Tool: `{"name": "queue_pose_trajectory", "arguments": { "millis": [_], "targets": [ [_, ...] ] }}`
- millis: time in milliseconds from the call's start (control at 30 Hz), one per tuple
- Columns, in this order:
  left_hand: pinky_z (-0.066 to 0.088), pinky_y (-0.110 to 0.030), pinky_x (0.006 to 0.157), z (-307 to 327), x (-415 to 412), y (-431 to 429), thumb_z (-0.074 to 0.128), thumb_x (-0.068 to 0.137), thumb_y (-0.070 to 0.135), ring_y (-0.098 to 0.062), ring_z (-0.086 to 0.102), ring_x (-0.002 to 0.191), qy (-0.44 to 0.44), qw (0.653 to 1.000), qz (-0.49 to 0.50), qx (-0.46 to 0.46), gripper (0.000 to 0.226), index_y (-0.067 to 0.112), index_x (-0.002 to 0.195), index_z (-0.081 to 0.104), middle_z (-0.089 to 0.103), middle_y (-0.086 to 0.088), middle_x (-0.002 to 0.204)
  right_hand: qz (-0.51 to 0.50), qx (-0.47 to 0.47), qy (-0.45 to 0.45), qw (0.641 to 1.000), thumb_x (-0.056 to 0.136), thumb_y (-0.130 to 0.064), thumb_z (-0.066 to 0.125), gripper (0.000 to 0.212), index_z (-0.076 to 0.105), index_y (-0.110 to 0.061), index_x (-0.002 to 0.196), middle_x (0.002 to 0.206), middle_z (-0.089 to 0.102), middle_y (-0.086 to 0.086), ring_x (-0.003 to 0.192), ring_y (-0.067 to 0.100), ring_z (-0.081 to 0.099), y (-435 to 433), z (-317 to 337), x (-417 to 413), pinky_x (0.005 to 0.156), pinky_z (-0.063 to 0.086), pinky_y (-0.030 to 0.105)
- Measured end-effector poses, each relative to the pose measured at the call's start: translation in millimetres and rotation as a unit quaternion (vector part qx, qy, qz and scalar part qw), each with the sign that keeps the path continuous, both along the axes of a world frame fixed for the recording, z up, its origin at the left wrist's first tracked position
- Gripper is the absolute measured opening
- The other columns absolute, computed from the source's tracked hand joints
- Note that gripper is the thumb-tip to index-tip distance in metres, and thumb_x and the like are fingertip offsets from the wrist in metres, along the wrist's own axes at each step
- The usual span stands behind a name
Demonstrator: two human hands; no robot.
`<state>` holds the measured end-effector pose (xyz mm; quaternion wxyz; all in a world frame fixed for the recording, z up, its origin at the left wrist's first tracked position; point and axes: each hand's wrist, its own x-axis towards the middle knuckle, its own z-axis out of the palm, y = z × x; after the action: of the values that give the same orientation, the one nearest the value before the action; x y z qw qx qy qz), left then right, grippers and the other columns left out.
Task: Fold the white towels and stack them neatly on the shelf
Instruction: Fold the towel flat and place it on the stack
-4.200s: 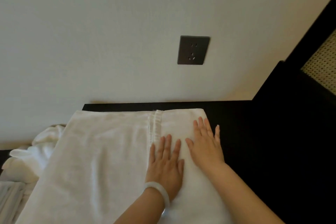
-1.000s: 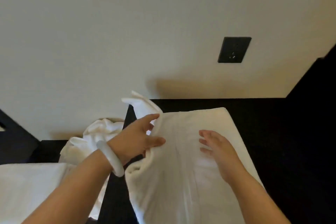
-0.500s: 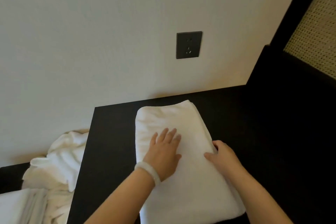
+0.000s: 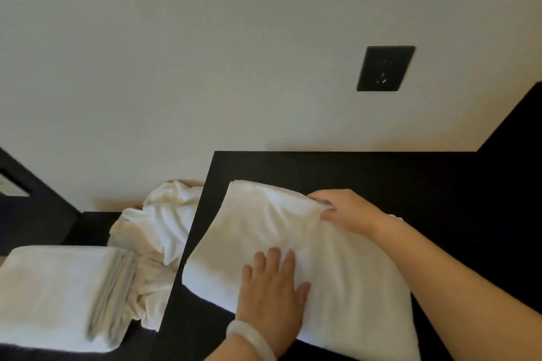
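Right hand (image 4: 343, 211) shifted to far corner, pinching white towel (image 4: 264, 231) | left hand (image 4: 272, 287) flat on it | thick, creased

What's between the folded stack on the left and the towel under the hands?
Head view: a crumpled heap of unfolded white towels, then a bare strip of the dark tabletop.

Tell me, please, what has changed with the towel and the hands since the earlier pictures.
The towel, spread wide on the dark top four seconds ago, has been folded into a thick bundle. The right hand has moved from its right edge to the far corner and now grips it. The left hand stays flat on the towel. The crumpled pile and the wall socket are unchanged.
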<state>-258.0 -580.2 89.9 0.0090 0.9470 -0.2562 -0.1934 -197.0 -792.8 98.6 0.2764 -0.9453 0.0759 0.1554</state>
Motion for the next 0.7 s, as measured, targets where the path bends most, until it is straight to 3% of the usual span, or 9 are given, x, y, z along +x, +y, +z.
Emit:
{"name": "queue_pose_trajectory", "arguments": {
  "millis": [67, 133, 233, 300, 367, 433, 533, 600, 700],
  "targets": [
    [0.036, -0.031, 0.107, -4, 24, 16, 0.032, 0.101, 0.047, -0.017, 0.038, 0.123, -0.032, 0.996, 0.018, -0.084, 0.05, 0.027, 0.147, 0.028, 0.031, 0.003, 0.142, -0.017, -0.063, -0.005, 0.998, 0.091, -0.029, 0.064, 0.048, 0.052, -0.029, 0.138, 0.136, 0.057, -0.006, 0.127, 0.017, 0.05, -7, -1, -1, 0.113, 0.032, 0.039],
    [0.04, -0.026, 0.104, -8, 50, 27, 0.04, 0.102, 0.04, -0.012, 0.042, 0.116, -0.021, 0.99, 0.03, -0.134, 0.044, 0.028, 0.143, 0.036, 0.036, 0.004, 0.135, -0.051, -0.105, -0.002, 0.993, 0.092, -0.039, 0.062, 0.049, 0.05, -0.028, 0.138, 0.136, 0.056, -0.005, 0.128, 0.018, 0.049, -15, -3, -8, 0.113, 0.031, 0.04],
    [0.039, -0.029, 0.104, -15, 87, 33, 0.046, 0.099, 0.037, -0.017, 0.041, 0.117, -0.069, 0.99, 0.004, -0.124, 0.037, 0.027, 0.135, 0.044, 0.038, 0.001, 0.134, -0.103, -0.154, -0.017, 0.983, 0.093, -0.048, 0.059, 0.048, 0.051, -0.028, 0.136, 0.133, 0.057, -0.006, 0.126, 0.018, 0.048, -25, -11, -24, 0.111, 0.031, 0.041],
    [0.03, -0.037, 0.111, -19, 114, 34, 0.048, 0.097, 0.044, -0.025, 0.031, 0.133, -0.11, 0.99, -0.011, -0.085, 0.049, 0.026, 0.14, 0.037, 0.029, -0.001, 0.147, -0.133, -0.206, -0.04, 0.969, 0.094, -0.049, 0.056, 0.047, 0.051, -0.028, 0.136, 0.133, 0.056, -0.006, 0.127, 0.017, 0.046, -33, -17, -37, 0.111, 0.03, 0.04],
    [0.014, -0.047, 0.118, -25, 135, 36, 0.046, 0.095, 0.053, -0.025, 0.004, 0.149, -0.101, 0.993, -0.015, -0.059, 0.068, 0.029, 0.152, 0.017, 0.006, 0.003, 0.161, -0.179, -0.237, -0.062, 0.953, 0.094, -0.05, 0.055, 0.047, 0.051, -0.028, 0.135, 0.132, 0.054, -0.006, 0.126, 0.017, 0.044, -38, -24, -53, 0.107, 0.032, 0.038],
    [0.005, -0.054, 0.119, -35, 147, 38, 0.034, 0.093, 0.065, -0.019, -0.015, 0.149, -0.053, 0.997, -0.013, -0.053, 0.076, 0.037, 0.154, -0.002, -0.012, 0.011, 0.162, -0.224, -0.237, -0.086, 0.941, 0.093, -0.05, 0.056, 0.046, 0.053, -0.027, 0.133, 0.128, 0.054, -0.005, 0.122, 0.017, 0.044, -40, -33, -68, 0.102, 0.037, 0.034],
    [0.002, -0.053, 0.119, -48, 133, 46, -0.007, 0.066, 0.089, -0.016, -0.021, 0.147, -0.019, 0.997, 0.008, -0.081, 0.095, 0.045, 0.149, -0.014, -0.018, 0.015, 0.16, -0.274, -0.175, -0.107, 0.94, 0.091, -0.047, 0.061, 0.047, 0.054, -0.025, 0.132, 0.126, 0.05, -0.004, 0.117, 0.015, 0.044, -38, -42, -78, 0.094, 0.042, 0.032],
    [0.0, -0.049, 0.119, -53, 112, 53, -0.028, 0.051, 0.089, -0.018, -0.023, 0.147, -0.028, 0.994, 0.033, -0.098, 0.103, 0.047, 0.145, -0.022, -0.021, 0.014, 0.16, -0.291, -0.135, -0.11, 0.941, 0.09, -0.045, 0.063, 0.046, 0.054, -0.025, 0.131, 0.127, 0.046, -0.003, 0.116, 0.015, 0.045, -37, -41, -79, 0.092, 0.043, 0.033],
    [-0.001, -0.048, 0.12, -49, 72, 60, -0.033, 0.052, 0.084, -0.02, -0.025, 0.146, -0.018, 0.991, 0.085, -0.101, 0.101, 0.045, 0.145, -0.025, -0.025, 0.014, 0.158, -0.31, -0.086, -0.114, 0.94, 0.089, -0.038, 0.067, 0.042, 0.056, -0.026, 0.128, 0.125, 0.045, -0.003, 0.111, 0.016, 0.047, -38, -37, -82, 0.09, 0.045, 0.035]
  ]
}}
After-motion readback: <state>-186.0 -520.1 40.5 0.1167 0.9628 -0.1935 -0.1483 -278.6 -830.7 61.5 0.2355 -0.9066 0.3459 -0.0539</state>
